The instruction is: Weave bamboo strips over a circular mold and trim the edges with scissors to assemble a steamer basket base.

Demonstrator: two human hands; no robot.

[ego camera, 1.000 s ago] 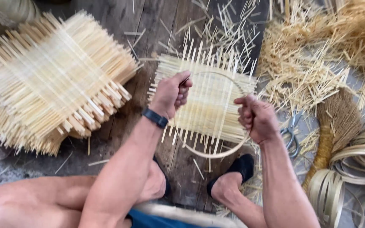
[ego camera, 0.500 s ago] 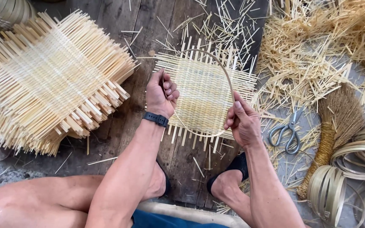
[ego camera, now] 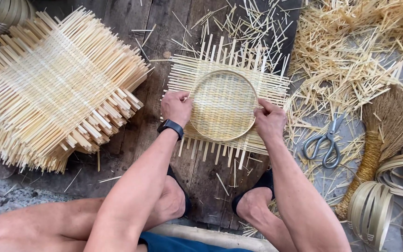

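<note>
Fingers of the left hand (ego camera: 176, 108) and right hand (ego camera: 269, 120) were clamped on opposite sides of the round bamboo hoop (ego camera: 223, 105), which lay flat on the square woven mat (ego camera: 267, 84) between them. Splint ends stuck out past both sets of knuckles, and bare plank floor (ego camera: 164, 32) lay beyond. Scissors (ego camera: 325, 142) sat just right of the right fingers. Half a second before, mat and hoop stood tilted up; now they lay level.

Colours and patterns

The woven mat (ego camera: 225, 105) was pale straw-yellow in a checker weave; the stacked mats (ego camera: 57, 88) matched. The scissors (ego camera: 325, 142) were grey, the watch (ego camera: 170, 126) black, the planks (ego camera: 164, 32) dark brown.
</note>
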